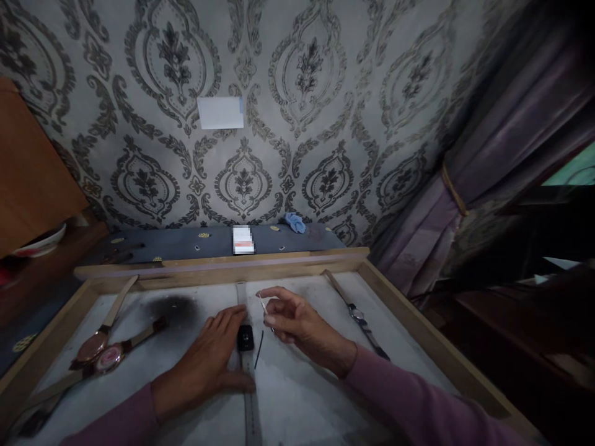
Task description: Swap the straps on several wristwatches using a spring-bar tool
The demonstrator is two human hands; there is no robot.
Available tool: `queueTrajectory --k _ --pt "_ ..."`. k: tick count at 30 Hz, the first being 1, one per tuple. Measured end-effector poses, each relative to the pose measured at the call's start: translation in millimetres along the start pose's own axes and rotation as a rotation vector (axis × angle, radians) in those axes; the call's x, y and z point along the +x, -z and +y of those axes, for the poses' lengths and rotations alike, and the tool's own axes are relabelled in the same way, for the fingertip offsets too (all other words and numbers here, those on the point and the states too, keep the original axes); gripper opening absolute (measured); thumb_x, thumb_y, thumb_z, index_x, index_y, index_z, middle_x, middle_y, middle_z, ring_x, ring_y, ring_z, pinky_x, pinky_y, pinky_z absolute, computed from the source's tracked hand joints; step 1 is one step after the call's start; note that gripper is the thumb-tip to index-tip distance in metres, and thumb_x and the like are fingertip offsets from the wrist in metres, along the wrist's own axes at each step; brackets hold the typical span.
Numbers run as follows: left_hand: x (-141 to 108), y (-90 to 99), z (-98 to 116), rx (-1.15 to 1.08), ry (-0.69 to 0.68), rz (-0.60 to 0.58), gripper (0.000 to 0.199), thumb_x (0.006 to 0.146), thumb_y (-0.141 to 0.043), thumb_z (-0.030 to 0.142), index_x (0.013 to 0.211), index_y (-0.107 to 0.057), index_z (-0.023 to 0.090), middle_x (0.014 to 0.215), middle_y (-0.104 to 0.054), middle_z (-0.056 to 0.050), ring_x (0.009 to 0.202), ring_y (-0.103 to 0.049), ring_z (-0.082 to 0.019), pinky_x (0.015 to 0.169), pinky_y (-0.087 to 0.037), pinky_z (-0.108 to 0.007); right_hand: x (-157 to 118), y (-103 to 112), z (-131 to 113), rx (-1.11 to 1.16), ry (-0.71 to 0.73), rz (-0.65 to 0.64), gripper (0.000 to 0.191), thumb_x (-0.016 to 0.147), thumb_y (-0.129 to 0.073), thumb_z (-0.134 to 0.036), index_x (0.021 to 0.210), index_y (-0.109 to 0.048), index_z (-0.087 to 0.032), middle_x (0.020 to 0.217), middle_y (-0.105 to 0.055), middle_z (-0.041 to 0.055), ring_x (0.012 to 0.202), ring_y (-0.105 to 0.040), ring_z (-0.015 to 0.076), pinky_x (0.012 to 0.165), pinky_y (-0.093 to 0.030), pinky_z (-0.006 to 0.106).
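A smartwatch (245, 338) with a square black case lies face down or face up, I cannot tell which, its pale strap (251, 409) stretched out lengthwise. My left hand (211, 353) rests over it from the left, fingers stretched to the upper strap and thumb across the lower strap. Just right of the case my right hand (297, 322) is closed in a pinch around a slim silver tool (264, 306), its kind too small to make out. Beside the watch lies a thin dark stick (259, 350), touching neither hand.
A shallow wooden tray (223, 271) with raised sides surrounds the work. Several watches, including a pink-faced watch (110, 358), lie at left; another watch (356, 313) lies at right. Behind stand a phone (243, 240) and a blue cloth (295, 223). A curtain (437, 204) hangs at right.
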State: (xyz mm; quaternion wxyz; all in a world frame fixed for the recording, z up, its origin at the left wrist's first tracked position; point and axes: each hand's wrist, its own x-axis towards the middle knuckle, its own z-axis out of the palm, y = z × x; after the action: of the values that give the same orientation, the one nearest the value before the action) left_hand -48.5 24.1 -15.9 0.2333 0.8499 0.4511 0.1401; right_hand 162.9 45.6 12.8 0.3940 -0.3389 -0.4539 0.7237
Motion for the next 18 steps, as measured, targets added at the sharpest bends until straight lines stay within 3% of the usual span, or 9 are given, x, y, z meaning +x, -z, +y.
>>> queueTrajectory --k 8,13,18 --pt "-4 -5.7 -8 0.031 -0.067 0.058 0.094 0.064 -0.083 0.048 0.141 -0.035 0.022 0.146 -0.043 -0.019 0.134 -0.040 -0.039 0.105 -0.037 -0.057 2 3 3 -0.024 0.022 -0.005 0.046 0.066 -0.083 -0.029 0.107 -0.065 -0.020 0.068 -0.053 -0.0063 0.045 -0.037 0.0018 0.040 -0.019 0.018" --pt "-4 -0.3 -5 0.029 -0.066 0.028 0.094 0.068 -0.078 0.053 0.142 -0.033 0.018 0.147 -0.041 -0.019 0.135 -0.038 -0.038 0.106 -0.036 -0.056 3 4 8 -0.092 0.005 0.015 0.034 0.066 -0.082 -0.034 0.088 -0.066 -0.014 0.063 -0.052 -0.0056 0.045 -0.039 0.0023 0.041 -0.021 0.018" --pt "-5 -1.5 -5 0.042 -0.060 0.038 0.093 0.069 -0.078 0.054 0.142 -0.033 0.019 0.146 -0.042 -0.019 0.135 -0.038 -0.037 0.106 -0.036 -0.055 6 4 18 -0.140 0.025 0.058 0.038 0.067 -0.081 -0.042 0.077 -0.056 -0.015 0.059 -0.055 -0.0054 0.047 -0.045 0.0048 0.044 -0.029 0.018"
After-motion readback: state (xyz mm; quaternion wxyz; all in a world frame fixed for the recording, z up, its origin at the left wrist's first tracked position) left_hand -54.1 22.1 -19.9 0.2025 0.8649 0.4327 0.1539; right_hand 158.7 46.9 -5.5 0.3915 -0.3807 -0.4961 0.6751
